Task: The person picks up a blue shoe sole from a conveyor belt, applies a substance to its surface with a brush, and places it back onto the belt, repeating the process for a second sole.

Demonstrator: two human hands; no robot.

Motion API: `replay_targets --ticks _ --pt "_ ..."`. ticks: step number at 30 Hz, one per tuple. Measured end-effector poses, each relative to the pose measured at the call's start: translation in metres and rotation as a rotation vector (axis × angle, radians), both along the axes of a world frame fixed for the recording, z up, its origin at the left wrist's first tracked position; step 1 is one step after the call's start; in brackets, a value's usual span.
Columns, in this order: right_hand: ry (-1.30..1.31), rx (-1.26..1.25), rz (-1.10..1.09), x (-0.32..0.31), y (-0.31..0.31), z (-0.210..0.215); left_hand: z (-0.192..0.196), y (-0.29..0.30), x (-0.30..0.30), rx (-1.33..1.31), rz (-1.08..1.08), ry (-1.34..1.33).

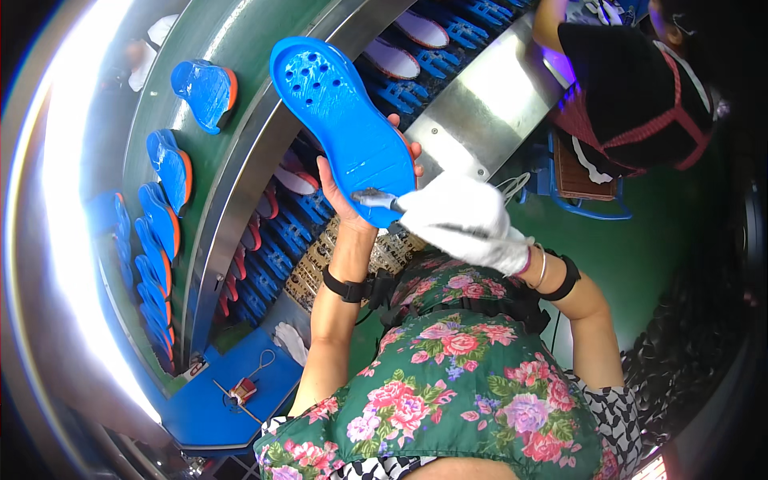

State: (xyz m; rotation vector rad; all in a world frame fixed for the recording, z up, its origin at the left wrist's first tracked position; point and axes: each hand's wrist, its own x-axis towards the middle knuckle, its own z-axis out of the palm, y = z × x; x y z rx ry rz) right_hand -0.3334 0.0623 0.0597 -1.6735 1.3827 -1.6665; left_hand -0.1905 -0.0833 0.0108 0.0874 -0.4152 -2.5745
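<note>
A blue shoe sole [352,136] lies across my bare left hand [344,205]. The thumb grips its left edge and the fingertips curl round the right edge; the palm is hidden under it. Wet-looking white streaks cover the toe end, which has several dark holes. My right hand [468,222], in a white glove, is closed on a small brush [378,198]. The dark bristles rest on the sole's heel end, and the glove hides most of the handle.
At the left, a curved green conveyor [232,48] carries several blue soles with orange edges [206,94]. Blue racks [272,268] with shoe parts stand beneath it. A blue shelf [216,408] holds a small red spool-like thing [242,390]. Another person [632,96] works at the upper right.
</note>
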Motion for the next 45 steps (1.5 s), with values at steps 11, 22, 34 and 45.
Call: replay_targets --ticks 11,22,34,45 --pt "0.223 -0.147 0.187 0.004 0.008 -0.005 -0.01 -0.017 0.014 0.091 -0.314 0.104" --pt "0.223 -0.182 0.176 0.001 0.008 -0.007 0.02 -0.024 0.009 -0.084 -0.368 -0.172" --pt "-0.136 0.121 0.247 0.019 0.017 -0.002 0.004 -0.037 0.006 -0.206 -0.449 0.033" --pt "0.353 -0.116 -0.183 -0.068 -0.038 0.039 -0.008 0.014 0.006 0.304 -0.302 0.044"
